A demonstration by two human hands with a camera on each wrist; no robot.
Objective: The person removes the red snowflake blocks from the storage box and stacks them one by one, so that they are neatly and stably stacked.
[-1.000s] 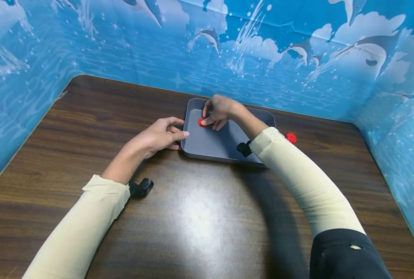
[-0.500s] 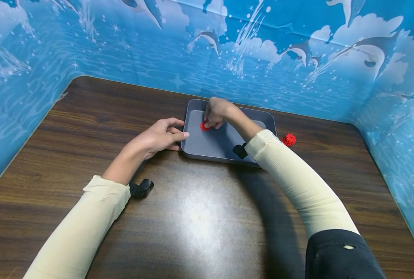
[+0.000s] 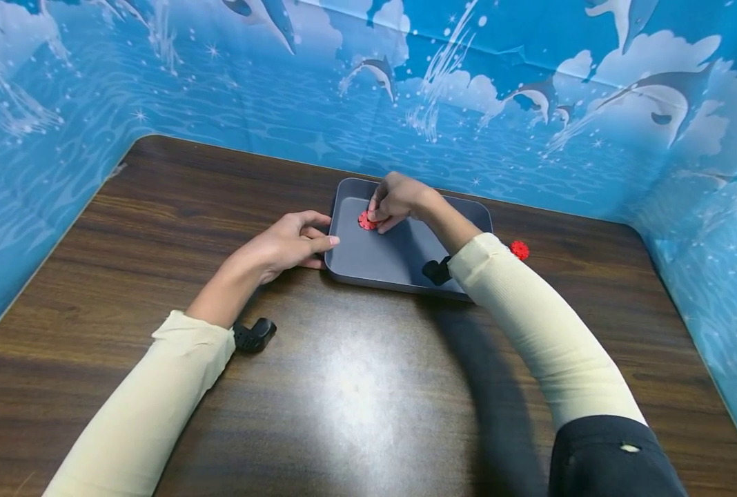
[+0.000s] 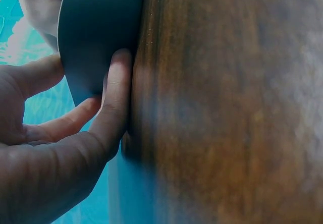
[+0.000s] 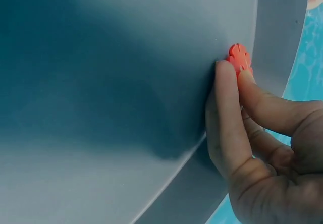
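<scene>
A red disc with a notched edge (image 3: 365,221) is in the far left part of the grey tray (image 3: 368,266). My right hand (image 3: 402,197) pinches it between thumb and fingers. In the right wrist view, the notched red disc (image 5: 240,57) shows at the fingertips, partly hidden. Whether a second disc lies under it, I cannot tell. At the tray's left side, my left hand (image 3: 288,241) has its thumb over the rim and its fingers against the outer wall. The left wrist view shows those fingers (image 4: 117,77) on the tray's wall (image 4: 96,27), low by the table.
Just right of the tray, partly behind the right sleeve, another red notched disc (image 3: 519,250) rests on the brown wooden table (image 3: 250,407). A blue dolphin-print curtain (image 3: 294,103) stands along the table's back and sides. Each wrist carries a small black camera (image 3: 254,335).
My right hand has shifted slightly right with the red disc. More of the disc's flat face shows now. The left hand and the tray stay in place.
</scene>
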